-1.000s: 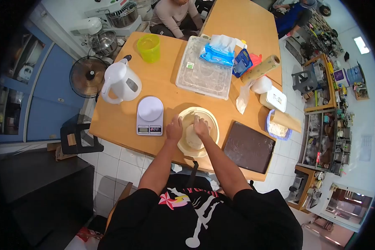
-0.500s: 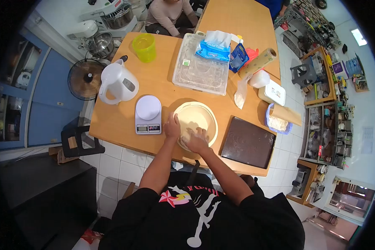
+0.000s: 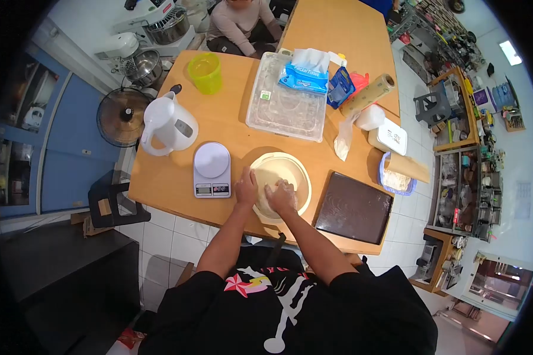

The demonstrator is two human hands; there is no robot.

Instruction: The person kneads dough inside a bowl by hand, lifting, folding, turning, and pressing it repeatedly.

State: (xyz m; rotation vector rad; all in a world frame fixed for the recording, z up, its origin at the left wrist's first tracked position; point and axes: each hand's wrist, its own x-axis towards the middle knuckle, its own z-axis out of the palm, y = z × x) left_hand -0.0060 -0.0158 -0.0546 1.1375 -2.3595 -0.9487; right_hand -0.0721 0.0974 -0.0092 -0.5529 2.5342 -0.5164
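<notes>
A cream-coloured round bowl (image 3: 304,173) stands near the table's front edge. My left hand (image 3: 246,188) holds its left rim, fingers wrapped along the outside and top. My right hand (image 3: 282,197) reaches into the bowl over the front right rim. Its fingers are bent and dusted with pale flour, pressing into a pale mass of dough (image 3: 265,184) at the bottom. My right hand partly hides the dough. Just left of the bowl sits a white kitchen scale (image 3: 212,168) with nothing on its round plate. A dark baking tray (image 3: 355,207) lies to the right.
A white electric kettle (image 3: 170,125) and yellow-green container (image 3: 205,74) stand at left. Behind the bowl are a clear lidded box (image 3: 275,115), a tissue pack (image 3: 305,77) and a film roll (image 3: 370,94). A blue basket of flour (image 3: 397,180) sits at right. Another person (image 3: 241,26) sits beyond.
My right hand's fingers have shifted and curled more in the dough. My left hand stays at the bowl's left rim. The whole view has moved slightly, so the table appears lower.
</notes>
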